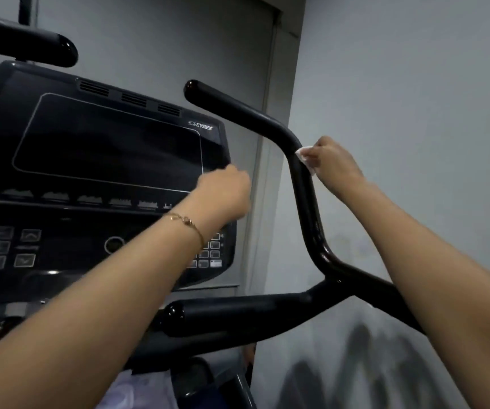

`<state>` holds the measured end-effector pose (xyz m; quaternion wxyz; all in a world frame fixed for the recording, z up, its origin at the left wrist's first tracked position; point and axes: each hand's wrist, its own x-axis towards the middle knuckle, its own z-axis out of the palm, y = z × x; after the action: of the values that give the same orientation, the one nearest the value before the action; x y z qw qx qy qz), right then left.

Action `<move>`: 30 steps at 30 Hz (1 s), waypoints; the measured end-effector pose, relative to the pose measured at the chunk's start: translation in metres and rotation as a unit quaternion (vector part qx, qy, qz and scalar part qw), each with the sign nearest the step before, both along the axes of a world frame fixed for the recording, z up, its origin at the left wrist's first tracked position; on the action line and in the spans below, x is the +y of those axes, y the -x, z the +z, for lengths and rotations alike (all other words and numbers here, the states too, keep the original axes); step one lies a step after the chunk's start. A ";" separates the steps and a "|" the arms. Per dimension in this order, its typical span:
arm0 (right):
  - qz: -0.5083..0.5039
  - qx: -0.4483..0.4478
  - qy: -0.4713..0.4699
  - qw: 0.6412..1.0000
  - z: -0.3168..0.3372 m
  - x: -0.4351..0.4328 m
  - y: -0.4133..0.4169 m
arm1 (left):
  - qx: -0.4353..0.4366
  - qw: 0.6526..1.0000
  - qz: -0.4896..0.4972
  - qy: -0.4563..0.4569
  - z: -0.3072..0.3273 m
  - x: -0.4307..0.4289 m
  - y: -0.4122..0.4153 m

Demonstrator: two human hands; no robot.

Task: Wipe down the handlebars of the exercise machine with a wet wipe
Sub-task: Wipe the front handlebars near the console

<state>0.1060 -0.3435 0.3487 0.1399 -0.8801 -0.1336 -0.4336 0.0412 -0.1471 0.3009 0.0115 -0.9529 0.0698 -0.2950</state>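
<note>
At far left, the left handlebar (31, 45) juts out above the console (105, 143) with no wipe near it, so I judge it is yet to be cleaned. The left grip (223, 193) hangs by the console's right edge, fingers curled away from the camera; I cannot tell whether it holds anything. Lower down, the lower handle (232, 314) has nothing on it. On the right handlebar (308, 202), the stretch below the upper bend shines as if damp, so it is probably done. The wet wipe (304, 156) sits at that bend, pinched against the bar by the right grip (332, 160). The slanted top section above looks unwiped. Roughly midway on this bar, by my reading.
</note>
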 end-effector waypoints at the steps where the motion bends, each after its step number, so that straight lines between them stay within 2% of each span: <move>1: -0.027 0.022 0.048 0.998 -0.004 -0.005 0.004 | 0.047 0.999 -0.027 0.003 -0.016 -0.013 0.009; 3: -0.046 0.049 0.121 0.990 -0.010 -0.016 0.008 | 0.148 0.987 -0.065 -0.016 -0.042 -0.030 0.028; 5: -0.036 0.077 0.147 0.985 -0.013 -0.026 0.015 | 0.224 0.971 -0.073 -0.041 -0.059 -0.040 0.043; 8: 0.013 0.068 0.174 0.982 -0.013 -0.025 0.022 | 0.232 0.968 -0.062 -0.066 -0.071 -0.042 0.049; 11: 0.079 0.074 0.024 0.994 -0.013 -0.005 0.028 | 0.222 0.972 -0.064 -0.052 -0.073 -0.037 0.045; 13: 0.092 0.089 -0.006 0.992 -0.017 0.001 0.021 | 0.229 0.971 -0.065 -0.036 -0.072 -0.036 0.044; 18: 0.073 0.164 0.117 0.977 -0.032 -0.011 0.030 | 0.239 0.968 -0.066 -0.041 -0.070 -0.037 0.044; 19: 0.081 0.169 0.108 0.976 -0.030 -0.011 0.028 | 0.239 0.968 -0.064 -0.046 -0.071 -0.037 0.044; 21: 0.090 0.145 0.104 0.980 -0.018 -0.007 0.019 | 0.241 0.967 -0.060 -0.056 -0.071 -0.039 0.042; 24: 0.025 0.062 0.226 0.972 -0.010 -0.003 0.008 | 0.250 0.965 -0.063 -0.051 -0.072 -0.039 0.040; 26: -0.003 0.009 0.327 0.945 -0.017 -0.010 0.003 | 0.253 0.964 -0.069 -0.045 -0.070 -0.038 0.041; 28: -0.016 -0.004 0.411 0.912 -0.020 -0.012 0.005 | 0.257 0.962 -0.075 -0.046 -0.070 -0.036 0.042; 30: -0.052 -0.010 0.444 0.895 -0.012 -0.004 0.009 | 0.258 0.962 -0.078 -0.050 -0.069 -0.036 0.042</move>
<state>0.0965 -0.3475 0.3371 -0.2892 -0.8523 -0.2671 -0.3444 -0.0010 -0.1834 0.2315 0.0173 -0.9864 0.1592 -0.0358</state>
